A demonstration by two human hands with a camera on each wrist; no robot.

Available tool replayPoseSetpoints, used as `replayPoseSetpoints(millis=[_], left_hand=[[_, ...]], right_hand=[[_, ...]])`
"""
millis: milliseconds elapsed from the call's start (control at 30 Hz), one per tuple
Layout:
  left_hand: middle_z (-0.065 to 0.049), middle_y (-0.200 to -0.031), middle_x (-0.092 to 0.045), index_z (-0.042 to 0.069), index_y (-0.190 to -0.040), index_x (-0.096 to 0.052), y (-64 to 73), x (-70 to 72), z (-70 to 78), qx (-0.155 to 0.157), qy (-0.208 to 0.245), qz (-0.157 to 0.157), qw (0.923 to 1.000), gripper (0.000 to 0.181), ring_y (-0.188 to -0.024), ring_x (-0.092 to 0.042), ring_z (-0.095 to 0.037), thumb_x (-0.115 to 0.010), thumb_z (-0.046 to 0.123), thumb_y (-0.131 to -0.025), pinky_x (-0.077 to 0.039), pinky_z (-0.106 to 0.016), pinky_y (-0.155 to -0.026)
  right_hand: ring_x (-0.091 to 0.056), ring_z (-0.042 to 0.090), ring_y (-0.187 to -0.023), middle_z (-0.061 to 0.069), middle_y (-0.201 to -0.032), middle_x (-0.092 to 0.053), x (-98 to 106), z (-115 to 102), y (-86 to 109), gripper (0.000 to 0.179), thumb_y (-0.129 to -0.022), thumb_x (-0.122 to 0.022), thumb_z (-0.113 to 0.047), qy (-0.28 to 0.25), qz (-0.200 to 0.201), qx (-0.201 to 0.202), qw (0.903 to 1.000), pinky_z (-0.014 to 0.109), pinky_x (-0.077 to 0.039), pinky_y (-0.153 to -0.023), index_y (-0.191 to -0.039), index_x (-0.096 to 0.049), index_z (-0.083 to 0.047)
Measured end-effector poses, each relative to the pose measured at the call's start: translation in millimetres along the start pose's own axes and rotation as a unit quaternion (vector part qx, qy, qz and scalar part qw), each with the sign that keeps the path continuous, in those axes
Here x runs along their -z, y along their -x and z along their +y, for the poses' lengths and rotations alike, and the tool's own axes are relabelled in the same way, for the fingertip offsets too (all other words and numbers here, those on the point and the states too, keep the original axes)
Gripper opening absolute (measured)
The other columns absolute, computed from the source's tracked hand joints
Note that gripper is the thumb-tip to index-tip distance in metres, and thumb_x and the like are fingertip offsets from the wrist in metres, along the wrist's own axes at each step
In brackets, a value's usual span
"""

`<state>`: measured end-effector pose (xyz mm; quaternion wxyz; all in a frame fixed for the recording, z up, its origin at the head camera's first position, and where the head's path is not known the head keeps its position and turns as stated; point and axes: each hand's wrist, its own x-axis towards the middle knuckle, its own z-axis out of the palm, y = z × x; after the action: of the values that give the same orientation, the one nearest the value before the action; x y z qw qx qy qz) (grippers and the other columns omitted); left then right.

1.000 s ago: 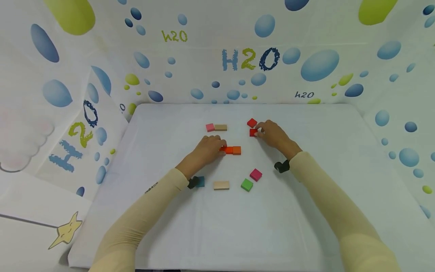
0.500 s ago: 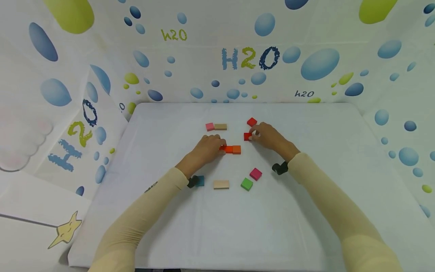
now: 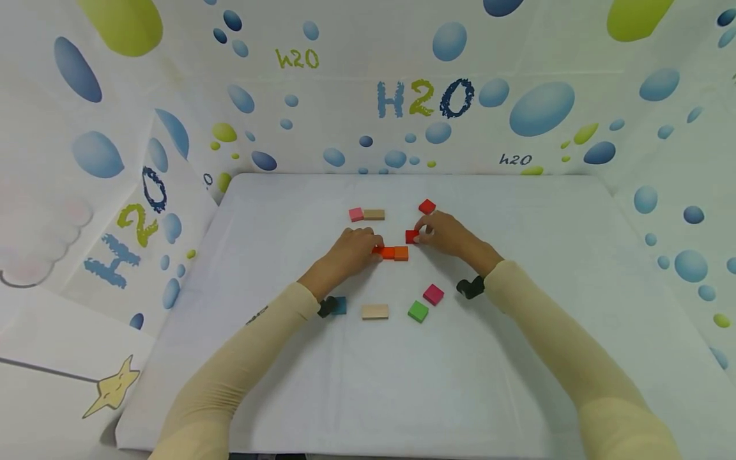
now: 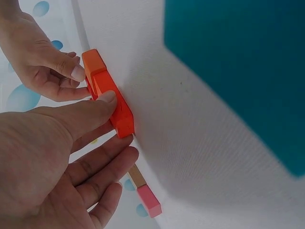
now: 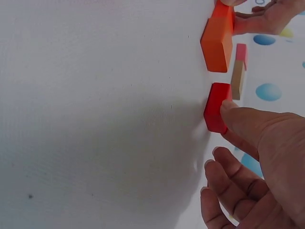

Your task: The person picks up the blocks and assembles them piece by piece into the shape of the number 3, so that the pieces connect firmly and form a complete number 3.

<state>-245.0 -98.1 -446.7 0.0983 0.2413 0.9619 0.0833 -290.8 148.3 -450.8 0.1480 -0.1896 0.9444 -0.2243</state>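
Now | white table (image 3: 368, 383) | H2O-printed backdrop (image 3: 345, 89) | left hand (image 3: 353, 250) pinches red-orange block (image 4: 125, 122) | right hand (image 3: 445, 234) pinches red block (image 5: 216, 108)

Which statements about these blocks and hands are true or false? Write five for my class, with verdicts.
1. The right hand pinches a red block. True.
2. The left hand touches nothing. False: the left hand holds a red-orange block.
3. The pink block lies end to end with the far wooden block. True.
4. In the head view, the green block lies left of the near wooden block. False: it lies to its right.
5. A gap separates the pinched red block from the orange block. True.
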Motion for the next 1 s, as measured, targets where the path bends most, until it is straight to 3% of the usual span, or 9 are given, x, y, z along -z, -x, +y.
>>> replayPoseSetpoints(millis=[500, 1000], left_hand=[[-0.009, -0.118, -0.070, 0.013, -0.131, -0.073, -0.4, -0.5, -0.5, -0.003, -0.006, 0.000, 1.0000, 0.034, -0.114, -0.063, -0.026, -0.073, 0.030, -0.102, -0.046, -0.048, -0.110], [-0.008, -0.116, -0.069, 0.012, -0.130, -0.073, 1.2, 0.9, 0.9, -0.001, 0.000, 0.003, 1.0000, 0.034, -0.112, -0.063, -0.025, -0.073, 0.030, -0.102, -0.046, -0.047, -0.108]], right_hand=[[-0.059, 0.030, -0.111, 0.015, -0.120, -0.064, -7.2, -5.3, -0.1, 0.035, -0.103, -0.071, -0.027, -0.007, -0.002, 0.020, 0.9998, 0.041, -0.055, -0.093, -0.133, -0.069, -0.009], [-0.058, 0.030, -0.110, 0.016, -0.118, -0.063, -9.0, -4.5, 0.0, 0.029, -0.105, -0.066, -0.021, -0.022, 0.000, 0.022, 0.9995, 0.041, -0.055, -0.093, -0.131, -0.069, -0.008]])
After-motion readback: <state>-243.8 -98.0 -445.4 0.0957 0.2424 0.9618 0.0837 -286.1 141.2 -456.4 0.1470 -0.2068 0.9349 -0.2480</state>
